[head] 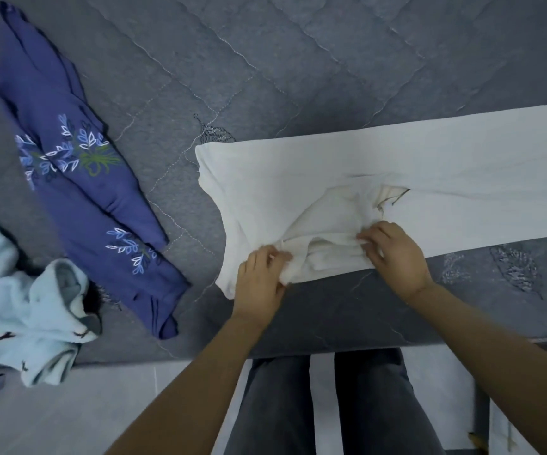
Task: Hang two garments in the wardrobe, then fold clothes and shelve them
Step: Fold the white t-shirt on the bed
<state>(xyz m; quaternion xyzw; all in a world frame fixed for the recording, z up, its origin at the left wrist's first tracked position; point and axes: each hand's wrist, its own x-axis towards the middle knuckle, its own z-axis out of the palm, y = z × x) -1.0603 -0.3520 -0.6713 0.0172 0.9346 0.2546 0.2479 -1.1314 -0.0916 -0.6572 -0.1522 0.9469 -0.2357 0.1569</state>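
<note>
A grey quilted bed (298, 60) fills most of the view, with 3 garments lying on it. The white garment (430, 178) is the largest: it stretches flat from the middle of the bed out past the right edge of the view, and its near left end is bunched into folds close to the bed's front edge. To the left lies a purple garment (68, 142) with embroidered blue and white leaves, spread lengthwise and well apart from the white one. A pale blue fleece garment (12, 310) is crumpled at the bed's left front corner, just beside the purple one. The left hand (259, 284) has its fingers curled, pinching a fold of the bunched white cloth. The right hand (393, 251) pinches the same bunched part, its fingers (369, 241) pressed together on the fabric.
</note>
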